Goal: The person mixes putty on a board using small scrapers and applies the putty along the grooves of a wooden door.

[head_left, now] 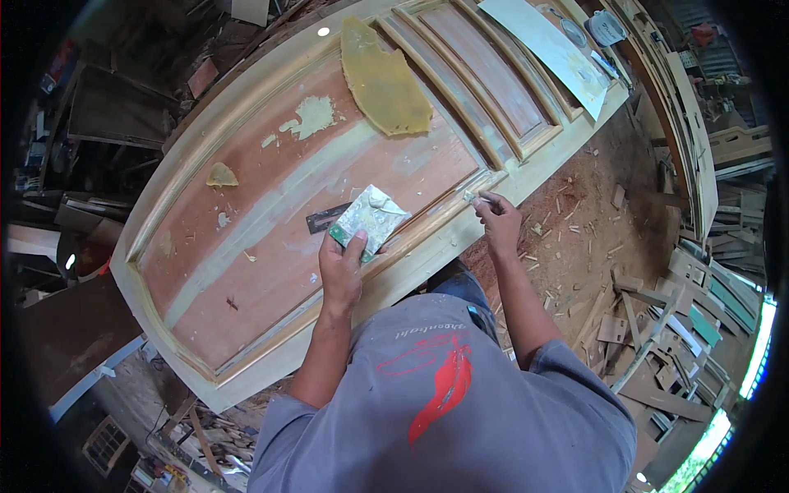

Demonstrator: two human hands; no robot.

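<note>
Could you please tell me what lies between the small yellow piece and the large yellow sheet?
In the head view, a ragged pale patch and a smaller pale spot mark the panel there.

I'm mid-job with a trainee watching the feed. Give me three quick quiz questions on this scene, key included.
1. Multiple choice: what does the left hand hold?
A) a hammer
B) a smeared square plate
C) a paint roller

2. True or false: the large yellow sheet lies on the wooden panel.

3. Fill in the blank: of the two hands, the ____ one is nearer the long white sheet.

Key:
1. B, held by its near edge with the thumb on top.
2. True.
3. Right; the right hand is at the panel's moulding.
</note>
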